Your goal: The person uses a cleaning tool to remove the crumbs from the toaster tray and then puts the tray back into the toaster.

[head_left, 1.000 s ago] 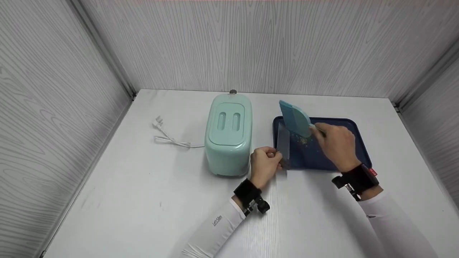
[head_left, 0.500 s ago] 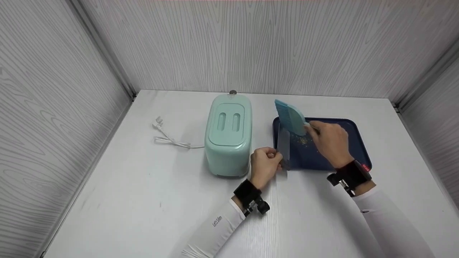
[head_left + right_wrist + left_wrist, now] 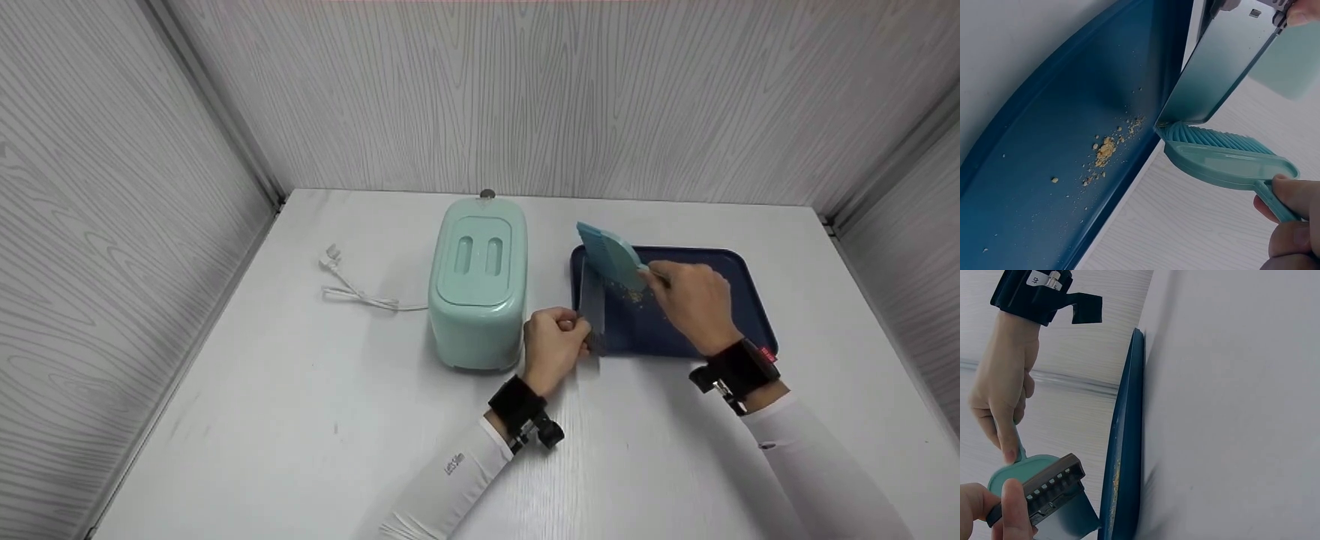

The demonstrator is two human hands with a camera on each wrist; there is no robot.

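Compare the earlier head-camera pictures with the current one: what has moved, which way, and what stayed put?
The right hand and the pale-blue plastic brush it grips shifted slightly left; the brush's bristle end now sits lower in the picture. Nothing was taken up or let go. The left hand, its flat grey metal plate, the dark-blue rectangular tray and the mint-green rounded appliance stayed put.

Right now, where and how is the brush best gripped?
Probably by the narrow handle of the brush, coming from the person's right, where the right hand grips it. The handle points that way, while the bristles face away, toward the metal tray.
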